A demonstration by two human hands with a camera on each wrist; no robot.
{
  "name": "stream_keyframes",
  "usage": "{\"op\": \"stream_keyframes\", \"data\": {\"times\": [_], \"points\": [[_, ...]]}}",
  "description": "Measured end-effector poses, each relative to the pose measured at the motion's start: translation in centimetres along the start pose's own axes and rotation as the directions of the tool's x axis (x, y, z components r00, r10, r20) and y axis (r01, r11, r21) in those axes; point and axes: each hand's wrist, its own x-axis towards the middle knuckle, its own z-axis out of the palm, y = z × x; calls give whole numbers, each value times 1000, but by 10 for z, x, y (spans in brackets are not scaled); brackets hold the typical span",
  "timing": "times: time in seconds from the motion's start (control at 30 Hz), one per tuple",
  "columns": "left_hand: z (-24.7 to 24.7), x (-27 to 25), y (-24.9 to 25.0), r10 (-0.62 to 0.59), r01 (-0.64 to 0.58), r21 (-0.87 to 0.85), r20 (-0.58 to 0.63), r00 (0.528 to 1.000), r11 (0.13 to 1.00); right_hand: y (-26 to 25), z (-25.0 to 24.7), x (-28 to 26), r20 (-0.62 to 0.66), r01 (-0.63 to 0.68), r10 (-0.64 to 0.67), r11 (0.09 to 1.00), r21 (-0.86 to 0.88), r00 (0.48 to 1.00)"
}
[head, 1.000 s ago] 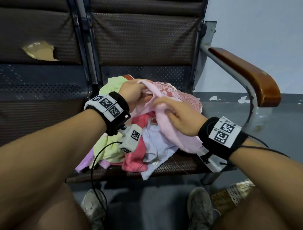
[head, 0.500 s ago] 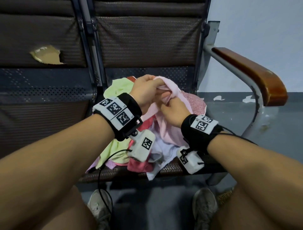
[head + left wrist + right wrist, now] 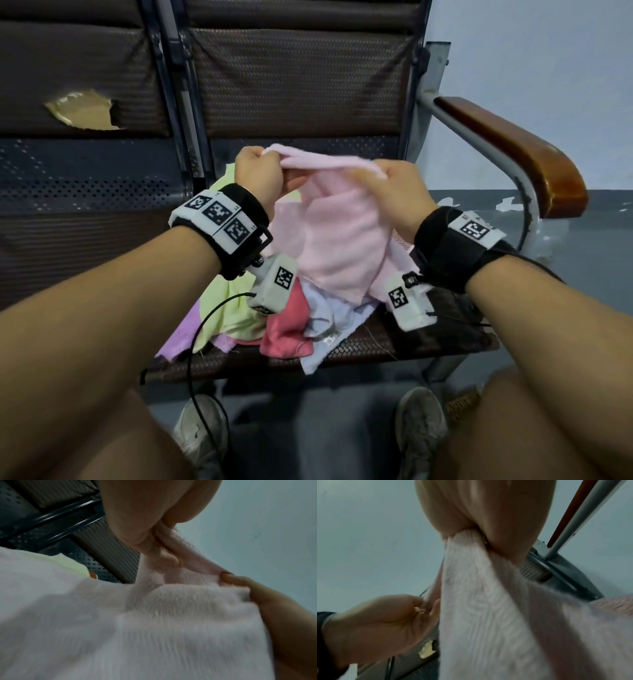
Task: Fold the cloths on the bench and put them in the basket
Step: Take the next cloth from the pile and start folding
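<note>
A pale pink cloth (image 3: 339,233) hangs above the bench seat, stretched between both hands. My left hand (image 3: 262,168) pinches its upper left corner and my right hand (image 3: 387,178) pinches the upper right corner. In the left wrist view the pink cloth (image 3: 154,622) fills the frame under my left hand (image 3: 164,553). In the right wrist view my right hand (image 3: 479,534) grips the cloth (image 3: 488,608) from above. Beneath it lies a heap with a light green cloth (image 3: 226,308), a red cloth (image 3: 284,332), a lilac cloth (image 3: 178,339) and a pale blue cloth (image 3: 329,318).
The dark woven bench seat (image 3: 411,342) carries the heap; its backrest (image 3: 301,78) rises behind. A brown wooden armrest (image 3: 513,150) on a grey metal frame stands to the right. The left backrest has a torn patch (image 3: 82,113). My shoes (image 3: 421,435) rest on the grey floor below.
Both hands rose and drew apart, the right moving rightward, so the pink cloth went from bunched between them to spread along its top edge.
</note>
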Motion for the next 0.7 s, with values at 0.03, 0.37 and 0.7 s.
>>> {"op": "stream_keyframes", "data": {"times": [0.03,0.37,0.7], "points": [[-4,2,-2,-9,9,-3,-28,1000,1000,6,-2,-4,129,76,-51,977,-201,990],[-39,13,-13,15,-5,76,-130,991,997,54,-2,-19,343,146,306,520,-842,888],[-61,31,-20,-72,83,39,-224,972,996,47,-23,-16,-24,-8,-5,869,-495,1000]]}}
